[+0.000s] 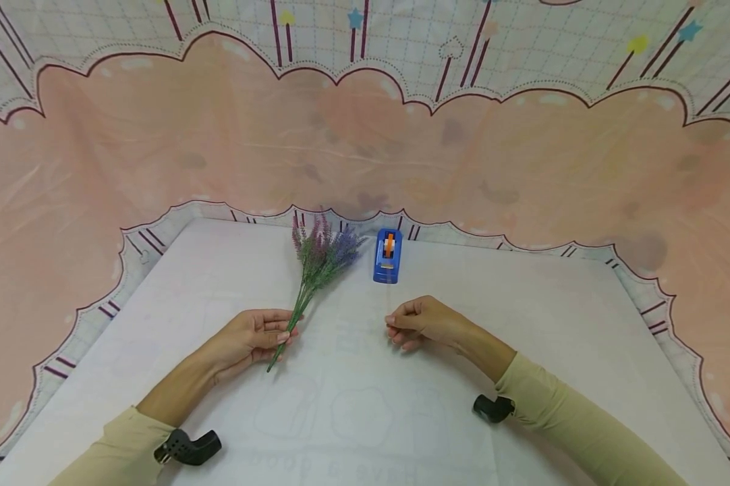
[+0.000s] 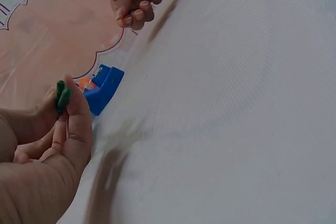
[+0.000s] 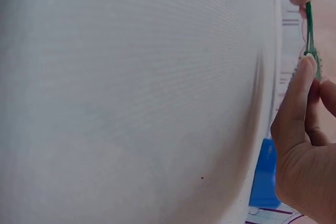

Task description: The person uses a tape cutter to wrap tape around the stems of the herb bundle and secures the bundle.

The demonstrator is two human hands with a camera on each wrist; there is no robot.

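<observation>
In the head view, my left hand point(image 1: 252, 337) pinches the green stems of an artificial lavender bunch point(image 1: 322, 263) between thumb and fingers. Its pink and purple heads point away from me, and the cut stem ends point(image 2: 63, 97) show in the left wrist view. A blue tape dispenser point(image 1: 387, 256) with an orange hub stands on the table, right of the flower heads. My right hand point(image 1: 426, 322) is just in front of the dispenser, fingers curled, thumb and index tips together. I cannot tell if something thin lies between them.
A white cloth point(image 1: 353, 418) covers the table. Behind it hangs a peach and white patterned sheet point(image 1: 341, 148) that also surrounds the table's edges. Black wrist cameras sit on the left sleeve point(image 1: 119, 449) and the right sleeve point(image 1: 574, 408).
</observation>
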